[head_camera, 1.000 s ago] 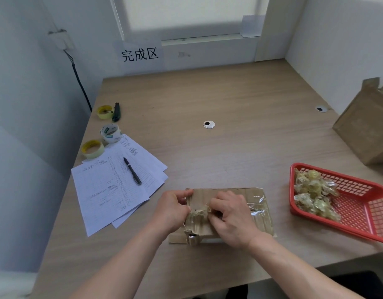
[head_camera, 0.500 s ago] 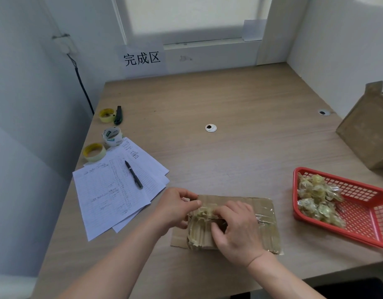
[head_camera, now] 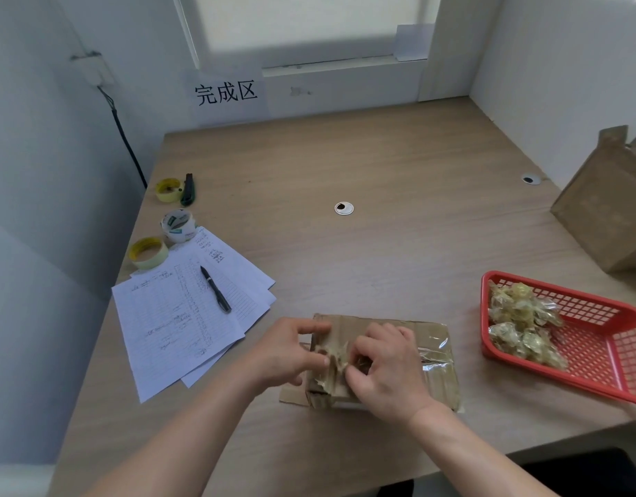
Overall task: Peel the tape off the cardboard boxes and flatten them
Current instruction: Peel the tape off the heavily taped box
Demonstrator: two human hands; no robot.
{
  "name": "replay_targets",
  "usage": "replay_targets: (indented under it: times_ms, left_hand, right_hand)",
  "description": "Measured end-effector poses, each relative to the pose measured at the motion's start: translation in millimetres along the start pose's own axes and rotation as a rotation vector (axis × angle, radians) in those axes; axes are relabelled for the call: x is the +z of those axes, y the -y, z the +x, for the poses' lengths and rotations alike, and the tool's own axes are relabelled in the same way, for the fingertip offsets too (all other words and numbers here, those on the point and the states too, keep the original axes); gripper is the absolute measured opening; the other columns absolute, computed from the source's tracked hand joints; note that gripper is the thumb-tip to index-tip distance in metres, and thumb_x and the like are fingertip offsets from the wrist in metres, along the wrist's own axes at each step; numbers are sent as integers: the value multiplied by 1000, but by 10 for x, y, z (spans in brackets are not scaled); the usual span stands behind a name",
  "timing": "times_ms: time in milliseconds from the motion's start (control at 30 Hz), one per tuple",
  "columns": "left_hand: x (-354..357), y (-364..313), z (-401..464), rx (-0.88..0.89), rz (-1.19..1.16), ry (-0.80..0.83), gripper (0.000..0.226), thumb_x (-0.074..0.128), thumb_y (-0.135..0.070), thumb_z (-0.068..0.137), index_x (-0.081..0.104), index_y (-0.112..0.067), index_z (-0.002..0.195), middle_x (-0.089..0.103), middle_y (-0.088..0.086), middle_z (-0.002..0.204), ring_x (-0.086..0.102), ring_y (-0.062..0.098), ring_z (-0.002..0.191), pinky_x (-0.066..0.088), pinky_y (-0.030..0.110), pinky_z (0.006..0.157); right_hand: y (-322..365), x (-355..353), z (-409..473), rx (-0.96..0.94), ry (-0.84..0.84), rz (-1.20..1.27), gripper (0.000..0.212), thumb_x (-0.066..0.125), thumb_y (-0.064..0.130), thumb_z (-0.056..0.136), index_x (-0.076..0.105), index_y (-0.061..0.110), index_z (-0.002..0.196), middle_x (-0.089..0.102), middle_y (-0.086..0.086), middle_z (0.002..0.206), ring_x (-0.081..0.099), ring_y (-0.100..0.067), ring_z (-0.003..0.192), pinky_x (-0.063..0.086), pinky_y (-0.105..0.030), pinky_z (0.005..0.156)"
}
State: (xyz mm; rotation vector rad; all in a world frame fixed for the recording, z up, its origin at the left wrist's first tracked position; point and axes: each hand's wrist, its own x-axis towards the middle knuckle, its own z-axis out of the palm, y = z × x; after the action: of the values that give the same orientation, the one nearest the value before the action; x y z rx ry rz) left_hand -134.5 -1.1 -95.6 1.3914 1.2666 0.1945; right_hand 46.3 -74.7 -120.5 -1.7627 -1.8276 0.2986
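Shifted lower on the flattened cardboard box (head_camera: 431,356) since half a second ago: right hand (head_camera: 388,367), then near the far edge, now working mid-panel. Left hand (head_camera: 291,353) much where it was, at the box's left end. Lying flat near the front edge of the table (head_camera: 381,166), that box, with the red basket (head_camera: 596,317) of balled tape scraps (head_camera: 517,328) just to its right and an upright cardboard box (head_camera: 606,209) further back by the wall.

Right fingers curled in, pinching the crumpled tape (head_camera: 332,364) bunched between the hands. Left thumb and fingers clamped on the cardboard's left edge, possibly on the tape as well; hard to tell through motion blur.

Judged: mid-peel on this box, with a clear strip still stuck across the right side. Risks from here: tape snapping short if yanked steeply, leaving a stub to pick at again; top paper layer tearing away with the adhesive; box sliding toward the near edge if the left hold slackens; sticky wad clinging to fingers instead of dropping into the basket.
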Motion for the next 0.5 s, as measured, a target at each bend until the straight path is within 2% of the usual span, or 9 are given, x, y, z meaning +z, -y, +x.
replay_targets:
  times_ms: [67,133,233,333,433,500]
  left_hand:
    - [-61,16,-6,-14,-89,7,41,77,-34,69,71,-36,109,68,-10,114,66,13,103,61,38,68]
    - [-89,-40,20,-26,-76,-43,34,74,-53,61,76,-33,89,71,-9,98,66,13,94,61,37,62]
    - [-36,-168,165,-22,182,-140,54,76,-68,51,69,-21,77,66,-2,70,64,15,67,57,34,53]
    - [17,-333,319,-58,459,-134,64,83,-69,53,58,-14,72,62,2,58,59,19,48,55,32,50]
    - [-21,-464,404,-114,550,-66,68,84,-70,53,58,-11,74,64,7,66,70,27,58,62,39,60]
    - [-29,-498,415,-124,570,-41,67,86,-68,55,60,-9,76,65,8,72,73,31,67,63,41,61]
  right_hand:
    - [-3,6,-28,-86,-7,-17,12,65,32,65,56,26,59,50,12,71,48,-15,70,37,-33,74]
    - [-7,14,-51,-159,-17,-40,16,66,31,66,56,23,58,52,11,74,48,-16,71,39,-33,73]
    - [3,22,-73,-212,-36,-57,18,72,28,65,57,20,60,56,7,77,50,-20,73,41,-33,71]
    - [23,10,-102,-215,-63,-55,17,74,25,64,59,18,62,59,4,81,52,-23,74,43,-34,73]
    - [34,-19,-142,-169,-124,-22,16,75,23,62,60,18,63,60,5,83,54,-22,77,44,-35,75]
    - [38,-34,-169,-137,-166,10,15,76,21,60,61,20,63,59,8,83,54,-19,78,43,-35,75]
